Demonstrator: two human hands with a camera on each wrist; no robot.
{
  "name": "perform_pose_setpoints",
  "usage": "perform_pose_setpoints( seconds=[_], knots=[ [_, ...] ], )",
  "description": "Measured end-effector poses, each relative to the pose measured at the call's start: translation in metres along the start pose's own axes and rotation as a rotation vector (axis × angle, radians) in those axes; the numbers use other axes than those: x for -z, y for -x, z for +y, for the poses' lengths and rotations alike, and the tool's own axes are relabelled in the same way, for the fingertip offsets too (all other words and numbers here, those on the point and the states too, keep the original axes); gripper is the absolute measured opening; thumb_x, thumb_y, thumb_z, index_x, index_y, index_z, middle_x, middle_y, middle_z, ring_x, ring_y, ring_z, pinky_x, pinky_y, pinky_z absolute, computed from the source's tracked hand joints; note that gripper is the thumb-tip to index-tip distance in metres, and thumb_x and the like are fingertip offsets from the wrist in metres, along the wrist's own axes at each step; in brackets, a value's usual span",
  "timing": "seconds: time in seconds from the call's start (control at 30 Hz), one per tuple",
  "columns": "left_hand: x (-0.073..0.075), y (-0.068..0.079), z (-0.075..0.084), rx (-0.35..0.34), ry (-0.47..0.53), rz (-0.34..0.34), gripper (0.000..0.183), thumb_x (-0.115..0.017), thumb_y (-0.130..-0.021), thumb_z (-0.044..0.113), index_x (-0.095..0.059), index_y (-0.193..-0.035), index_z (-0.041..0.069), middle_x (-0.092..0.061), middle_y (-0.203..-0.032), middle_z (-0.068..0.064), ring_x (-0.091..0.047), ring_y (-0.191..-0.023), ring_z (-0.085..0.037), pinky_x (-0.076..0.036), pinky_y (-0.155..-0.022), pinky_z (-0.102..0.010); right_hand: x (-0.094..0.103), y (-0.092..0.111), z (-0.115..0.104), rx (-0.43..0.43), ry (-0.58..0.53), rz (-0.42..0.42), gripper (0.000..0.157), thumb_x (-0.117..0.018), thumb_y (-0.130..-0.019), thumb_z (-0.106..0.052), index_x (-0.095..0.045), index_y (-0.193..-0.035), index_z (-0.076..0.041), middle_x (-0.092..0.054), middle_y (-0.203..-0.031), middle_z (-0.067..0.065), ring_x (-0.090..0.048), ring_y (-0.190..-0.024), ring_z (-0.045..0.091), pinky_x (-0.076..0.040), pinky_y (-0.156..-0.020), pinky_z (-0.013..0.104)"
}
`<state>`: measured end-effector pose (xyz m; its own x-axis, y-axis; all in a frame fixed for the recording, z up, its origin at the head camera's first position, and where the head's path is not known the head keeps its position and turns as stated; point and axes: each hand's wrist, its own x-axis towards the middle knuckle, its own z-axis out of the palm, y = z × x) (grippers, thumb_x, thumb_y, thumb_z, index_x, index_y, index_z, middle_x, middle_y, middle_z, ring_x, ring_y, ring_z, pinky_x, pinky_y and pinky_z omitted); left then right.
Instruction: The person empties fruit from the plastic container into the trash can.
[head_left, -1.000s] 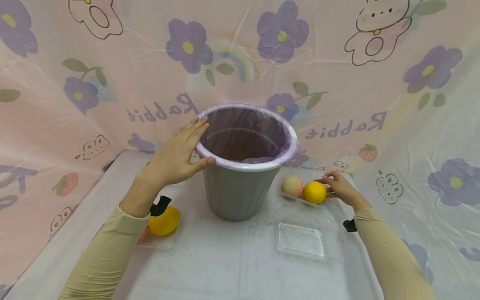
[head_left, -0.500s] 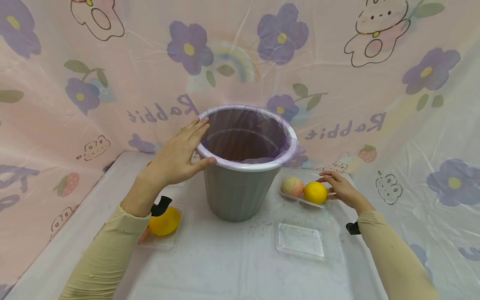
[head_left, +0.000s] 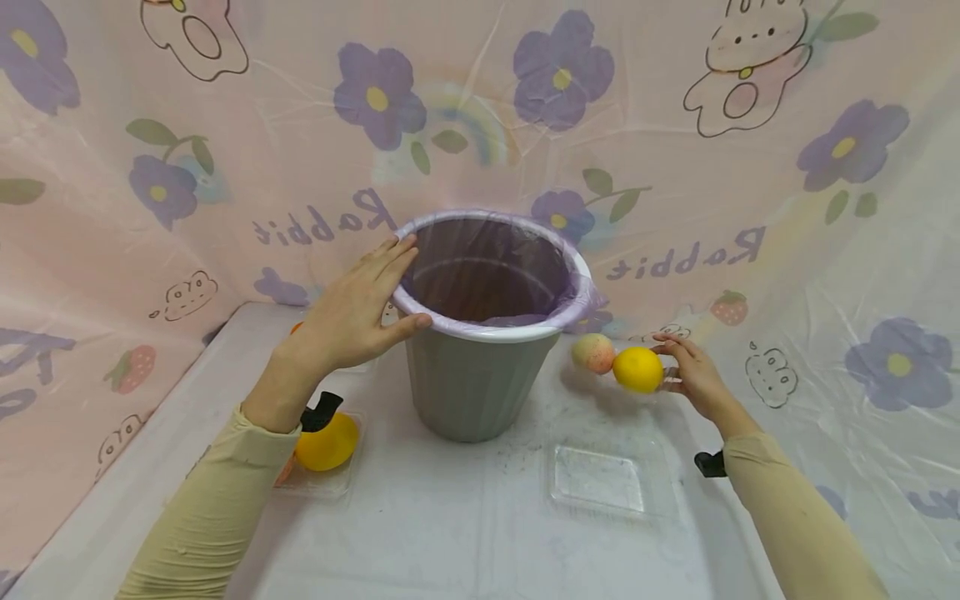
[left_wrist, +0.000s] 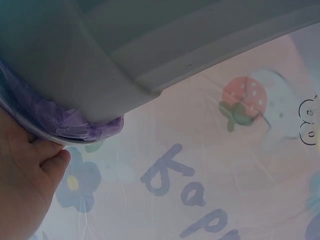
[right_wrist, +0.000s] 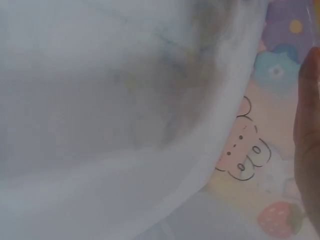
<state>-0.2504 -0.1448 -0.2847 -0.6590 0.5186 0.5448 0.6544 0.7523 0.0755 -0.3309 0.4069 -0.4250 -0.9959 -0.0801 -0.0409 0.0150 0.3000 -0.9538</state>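
Note:
In the head view, my left hand (head_left: 352, 312) rests against the left side of a grey bin (head_left: 480, 392). Its straight fingers touch the white rim, over which a purple plastic bag (head_left: 573, 308) is folded. My right hand (head_left: 693, 375) holds the right end of a clear plastic tray, barely visible and raised above the table. Side by side in it are a peach-like fruit (head_left: 592, 353) and a round yellow fruit (head_left: 638, 369). In the right wrist view only part of the right hand (right_wrist: 309, 135) shows at the edge.
A clear container (head_left: 600, 479) lies at front right. At left, another clear tray (head_left: 337, 487) holds a yellow fruit (head_left: 330, 442) and a reddish one, partly hidden by the left arm. An orange thing shows behind the left hand. A patterned curtain (head_left: 480, 100) stands behind.
My right hand has lifted the tray with the two fruits off the table and shifted it slightly right. The left hand and the bin have not moved.

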Motion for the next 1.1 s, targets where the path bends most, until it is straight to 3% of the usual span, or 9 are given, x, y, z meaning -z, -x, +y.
perform_pose_setpoints(
  seconds=[0.23,0.63,0.93,1.1],
  knots=[
    [-0.001,0.0,-0.001,-0.003,0.007,0.006,0.086,-0.043,-0.091,0.063,-0.022,-0.15,0.004,-0.015,-0.158,-0.005,-0.013,-0.145,-0.025,-0.016,-0.117,-0.045,-0.004,0.013,-0.023,0.04,-0.181,0.133,0.041,-0.045,-0.099,-0.04,-0.049,-0.134,-0.018,-0.055,-0.11,-0.005,-0.055,-0.066,0.011,-0.057,-0.06,0.027],
    [0.0,-0.002,-0.001,0.002,0.014,-0.004,0.086,-0.043,-0.091,0.063,-0.021,-0.15,0.004,-0.015,-0.158,-0.006,-0.013,-0.145,-0.026,-0.016,-0.117,-0.044,-0.008,0.035,-0.078,0.068,-0.228,0.176,0.041,-0.046,-0.099,-0.04,-0.05,-0.133,-0.018,-0.053,-0.112,-0.004,-0.057,-0.069,0.011,-0.056,-0.059,0.025],
    [0.0,0.0,-0.001,0.014,0.014,-0.012,0.087,-0.043,-0.091,0.063,-0.02,-0.151,0.005,-0.014,-0.158,-0.004,-0.011,-0.145,-0.025,-0.013,-0.118,-0.042,-0.008,0.051,-0.118,0.118,-0.379,0.217,0.038,-0.051,-0.098,-0.035,-0.053,-0.13,-0.014,-0.053,-0.11,0.0,-0.06,-0.065,0.013,-0.057,-0.056,0.027],
    [0.0,0.0,0.0,0.013,0.016,-0.013,0.086,-0.043,-0.091,0.063,-0.02,-0.151,0.005,-0.014,-0.158,-0.004,-0.011,-0.145,-0.025,-0.012,-0.118,-0.042,-0.005,0.058,-0.136,0.125,-0.378,0.254,0.039,-0.052,-0.097,-0.037,-0.053,-0.13,-0.015,-0.055,-0.112,0.0,-0.061,-0.072,0.013,-0.057,-0.058,0.027]
  ],
)
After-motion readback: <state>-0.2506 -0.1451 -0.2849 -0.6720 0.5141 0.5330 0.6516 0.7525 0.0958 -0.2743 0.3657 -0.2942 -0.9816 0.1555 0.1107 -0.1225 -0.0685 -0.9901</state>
